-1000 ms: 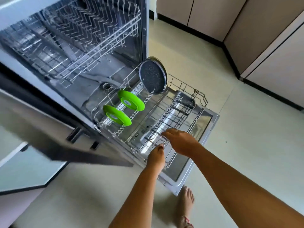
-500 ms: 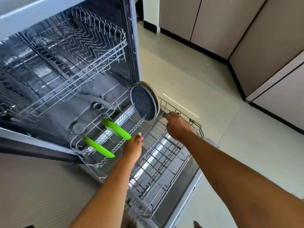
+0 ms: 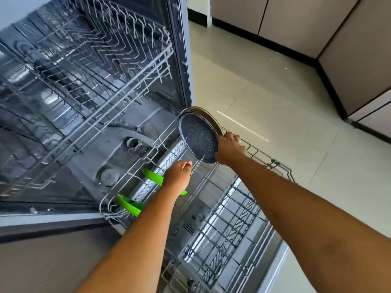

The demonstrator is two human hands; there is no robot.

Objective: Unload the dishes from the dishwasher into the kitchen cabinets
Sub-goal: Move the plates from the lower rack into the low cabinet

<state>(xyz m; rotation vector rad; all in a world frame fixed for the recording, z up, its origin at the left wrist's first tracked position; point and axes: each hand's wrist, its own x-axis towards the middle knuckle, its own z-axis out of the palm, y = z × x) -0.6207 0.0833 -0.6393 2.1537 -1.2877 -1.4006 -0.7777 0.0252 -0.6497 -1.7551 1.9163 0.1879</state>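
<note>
The dishwasher stands open with its lower rack (image 3: 237,216) pulled out over the door. A dark speckled plate (image 3: 197,135) stands on edge at the rack's far end. My right hand (image 3: 229,148) grips the plate's right rim. Two green plates stand in the rack's left row: one (image 3: 152,176) is partly hidden behind my left hand (image 3: 178,175), the other (image 3: 130,205) sits nearer the front. My left hand hovers over the tines just below the dark plate, fingers loosely curled, holding nothing.
The upper rack (image 3: 101,66) sits inside the tub with no dishes visible in it. Beige cabinet doors (image 3: 296,20) with a black plinth line the far wall and right side. Pale tiled floor (image 3: 275,98) lies to the right of the dishwasher.
Both hands left the rack's front edge and reached toward the far end. My right hand has closed on the dark plate's rim; my left hand moved up beside it. The camera moved closer.
</note>
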